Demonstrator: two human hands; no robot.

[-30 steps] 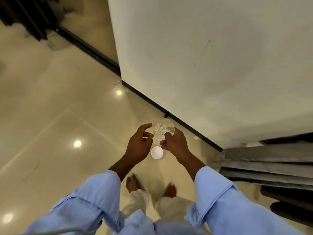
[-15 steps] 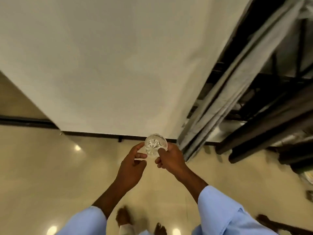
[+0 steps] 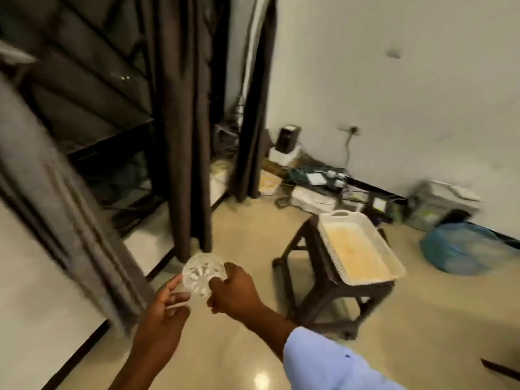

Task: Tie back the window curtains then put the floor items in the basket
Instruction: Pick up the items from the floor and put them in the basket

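Head view: clear cut-glass tumbler [image 3: 204,274] held up in front of chest, over floor, well left of and apart from white basket [image 3: 360,246] sitting on dark stool [image 3: 323,280]. Right hand [image 3: 236,291] curled round right side of tumbler, thumb and fingers gripping wall. Left hand [image 3: 166,308] touching lower left side, fingers fairly straight, more steadying than gripping; exact contact blurred. Looks rigid, smooth between cut facets, probably slippery, likely fragile and fairly heavy for its kind. Best held round side wall with wrapped fingers, not pinched at rim; second hand under base for safety. Should be set down into basket, not dropped: hard tile floor [image 3: 244,350] below. Dark curtains [image 3: 185,122] hang bunched behind.
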